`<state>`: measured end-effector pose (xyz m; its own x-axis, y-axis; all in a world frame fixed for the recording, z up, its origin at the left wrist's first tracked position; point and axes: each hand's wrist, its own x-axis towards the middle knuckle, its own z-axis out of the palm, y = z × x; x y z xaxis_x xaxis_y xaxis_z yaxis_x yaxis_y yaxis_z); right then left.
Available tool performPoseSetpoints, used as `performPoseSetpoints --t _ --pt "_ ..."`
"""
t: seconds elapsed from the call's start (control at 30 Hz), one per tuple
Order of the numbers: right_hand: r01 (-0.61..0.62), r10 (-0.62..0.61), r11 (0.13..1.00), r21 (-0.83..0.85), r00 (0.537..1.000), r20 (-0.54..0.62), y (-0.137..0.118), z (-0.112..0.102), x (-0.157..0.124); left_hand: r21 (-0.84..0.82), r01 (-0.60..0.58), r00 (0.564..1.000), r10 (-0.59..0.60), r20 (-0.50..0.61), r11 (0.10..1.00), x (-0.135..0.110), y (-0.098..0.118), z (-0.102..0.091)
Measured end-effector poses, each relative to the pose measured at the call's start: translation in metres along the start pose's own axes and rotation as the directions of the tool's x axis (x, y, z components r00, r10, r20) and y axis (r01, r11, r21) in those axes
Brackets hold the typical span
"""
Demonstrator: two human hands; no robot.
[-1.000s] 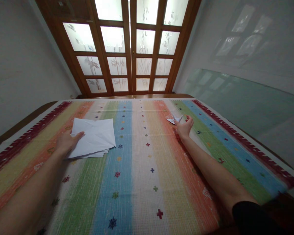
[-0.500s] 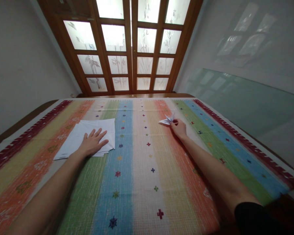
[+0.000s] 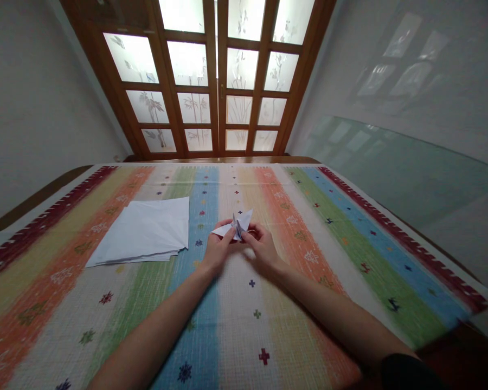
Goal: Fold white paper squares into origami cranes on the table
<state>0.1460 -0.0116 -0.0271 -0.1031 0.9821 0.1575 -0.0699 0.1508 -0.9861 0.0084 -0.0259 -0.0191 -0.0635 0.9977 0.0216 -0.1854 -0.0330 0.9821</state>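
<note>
A small white origami crane, its pointed wings spread to both sides, is held up over the middle of the striped tablecloth. My left hand pinches its left part between thumb and fingers. On the opposite side my right hand grips it the same way, fingertips curled behind the paper. Fingers hide the crane's lower part. To the left of my left hand lies a loose stack of white paper sheets, untouched, with its edges unevenly lined up.
The tablecloth with coloured stripes covers the table. Wooden doors with frosted panes stand beyond its far edge. A greenish glass panel leans along the right wall.
My left hand has left the paper stack and moved right to grip the crane. My right hand has brought the crane leftward and nearer, to the table's middle.
</note>
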Motion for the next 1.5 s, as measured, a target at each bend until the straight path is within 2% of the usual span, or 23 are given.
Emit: performPoseSetpoints --t 0.2,0.37,0.43,0.6,0.67,0.73,0.83,0.93,1.03,1.1,1.23,1.37,1.5 --pt "0.026 -0.024 1.000 -0.013 0.995 0.096 0.001 -0.001 -0.008 0.092 -0.081 0.988 0.092 -0.121 0.992 -0.003 -0.005 -0.005" --pt "0.132 -0.121 0.987 -0.086 0.984 0.131 0.003 0.003 -0.013 0.136 -0.118 0.971 0.144 -0.194 0.984 -0.005 -0.007 -0.007" --pt "0.151 -0.138 0.985 -0.080 0.979 0.148 0.003 0.003 -0.014 0.152 -0.131 0.973 0.157 -0.170 0.980 -0.007 -0.005 -0.007" --pt "0.145 -0.139 0.985 -0.089 0.988 0.069 0.004 0.002 -0.012 0.065 -0.105 0.994 0.103 0.034 0.992 -0.011 -0.001 -0.001" --pt "0.145 -0.141 0.983 -0.115 0.989 0.036 0.004 0.001 -0.012 0.066 -0.085 0.996 0.083 0.038 0.994 -0.012 -0.001 0.000" --pt "0.127 -0.127 0.989 -0.081 0.992 0.000 0.005 0.001 -0.012 0.057 -0.082 0.997 0.082 0.005 0.995 -0.012 -0.002 0.000" --pt "0.042 -0.040 0.997 0.070 0.999 -0.036 0.006 0.002 -0.013 -0.017 -0.046 0.999 0.046 -0.025 0.999 -0.012 -0.003 -0.001" --pt "-0.054 0.055 0.980 0.191 0.998 0.001 0.008 0.001 -0.012 -0.104 0.008 0.999 -0.012 -0.042 0.995 -0.011 -0.004 -0.001" --pt "-0.078 0.068 0.975 0.208 0.996 0.057 0.009 0.000 -0.011 -0.131 -0.003 0.994 -0.012 -0.112 0.991 -0.010 -0.006 -0.001" --pt "-0.055 0.043 0.985 0.164 0.996 0.078 0.010 0.000 -0.011 -0.076 -0.031 0.991 0.021 -0.133 0.997 -0.010 -0.008 -0.002" --pt "-0.003 -0.003 0.998 0.069 0.997 0.082 0.009 0.001 -0.014 0.117 -0.095 0.993 0.102 -0.057 0.989 -0.014 -0.008 -0.004" --pt "0.073 -0.073 0.997 -0.041 0.997 -0.007 0.009 0.001 -0.017 0.248 -0.227 0.974 0.219 0.059 0.942 -0.020 -0.006 -0.004" --pt "0.148 -0.155 0.986 -0.074 0.983 -0.100 0.009 0.002 -0.019 0.299 -0.270 0.963 0.263 0.063 0.915 -0.021 -0.006 -0.003"
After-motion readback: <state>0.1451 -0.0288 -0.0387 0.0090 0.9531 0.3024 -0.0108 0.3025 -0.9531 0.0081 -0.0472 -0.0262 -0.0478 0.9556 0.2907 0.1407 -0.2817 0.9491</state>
